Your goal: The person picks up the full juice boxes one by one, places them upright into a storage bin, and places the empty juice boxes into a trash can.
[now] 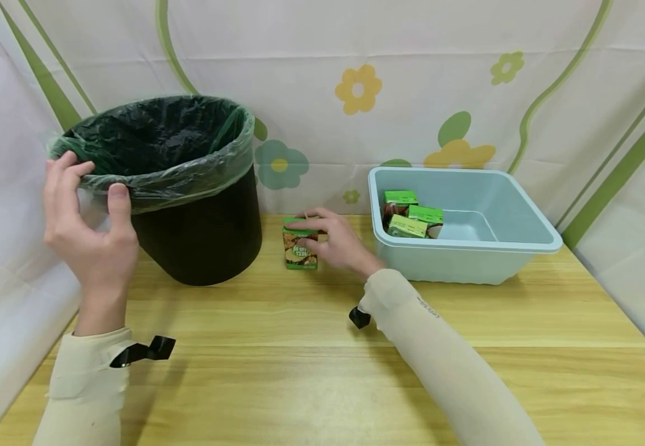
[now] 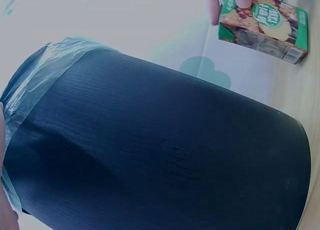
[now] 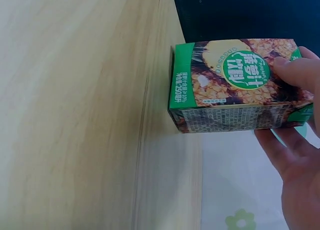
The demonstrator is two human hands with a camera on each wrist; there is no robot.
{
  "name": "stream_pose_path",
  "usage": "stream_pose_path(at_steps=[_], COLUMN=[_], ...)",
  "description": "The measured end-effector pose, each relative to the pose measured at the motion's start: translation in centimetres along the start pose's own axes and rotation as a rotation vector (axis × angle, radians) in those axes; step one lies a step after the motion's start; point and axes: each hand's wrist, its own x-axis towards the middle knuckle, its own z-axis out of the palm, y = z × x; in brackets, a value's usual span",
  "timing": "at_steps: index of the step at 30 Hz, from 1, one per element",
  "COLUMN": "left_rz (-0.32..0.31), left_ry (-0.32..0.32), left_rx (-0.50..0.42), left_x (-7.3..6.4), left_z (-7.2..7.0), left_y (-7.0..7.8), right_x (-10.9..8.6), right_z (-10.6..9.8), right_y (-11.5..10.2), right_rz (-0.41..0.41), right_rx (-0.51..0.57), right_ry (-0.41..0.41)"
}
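A black trash bin (image 1: 205, 235) with a thin translucent green liner (image 1: 188, 176) folded over its rim stands on the left. My left hand (image 1: 90, 238) holds the near-left part of that rim, fingertips over the edge and thumb on the outer side. Between bin and tub, my right hand (image 1: 341, 241) grips an upright juice box (image 1: 300, 253) near its top. In the right wrist view, the juice box (image 3: 245, 74) shows pineapple pictures and a green band, the thumb lying on its front and other fingers behind. Its lower end is right at the tabletop.
A light blue plastic tub (image 1: 445, 263) sits on the right of the wooden table (image 1: 277, 371). Inside its left end lie several green-topped boxes (image 1: 408, 226). A white curtain (image 1: 300, 80) printed with flowers hangs behind.
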Motion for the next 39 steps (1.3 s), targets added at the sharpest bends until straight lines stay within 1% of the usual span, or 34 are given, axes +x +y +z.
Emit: stream_pose_path(at_steps=[2, 7, 10, 16, 23, 28, 31, 35, 39], left_rz=[0.001, 0.006, 0.006, 0.006, 0.005, 0.006, 0.006, 0.005, 0.004], left_ry=[0.002, 0.002, -0.001, 0.003, -0.003, -0.009, -0.011, -0.01, -0.009], left_rx=[-0.002, -0.006, -0.004, -0.003, 0.005, 0.016, 0.016, 0.014, 0.012], left_x=[0.0, 0.0, 0.0, 0.0, 0.0, -0.1, -0.1, -0.1, -0.1], left_z=[0.0, 0.1, 0.1, 0.1, 0.1, 0.0, 0.0, 0.0, -0.1], left_y=[0.0, 0.0, -0.1, -0.1, -0.2, -0.2, -0.2, -0.2, -0.3], right_x=[0.0, 0.4, 0.6, 1.3, 2.2, 2.9, 3.2, 3.5, 3.8], right_z=[-0.1, -0.4, -0.8, -1.5, -2.3, -3.1, -3.5, -4.0, -4.3], right_y=[-0.1, -0.6, -1.2, -2.8, -4.7, -6.2, -7.0, -8.0, -9.0], right_rz=[-0.029, -0.147, -0.195, -0.274, -0.352, -0.382, -0.388, -0.369, -0.331], right_rx=[0.015, 0.025, 0.023, 0.046, 0.097, 0.151, 0.206, 0.285, 0.348], right_ry=[0.042, 0.183, 0.241, 0.293, 0.362, 0.424, 0.448, 0.461, 0.46])
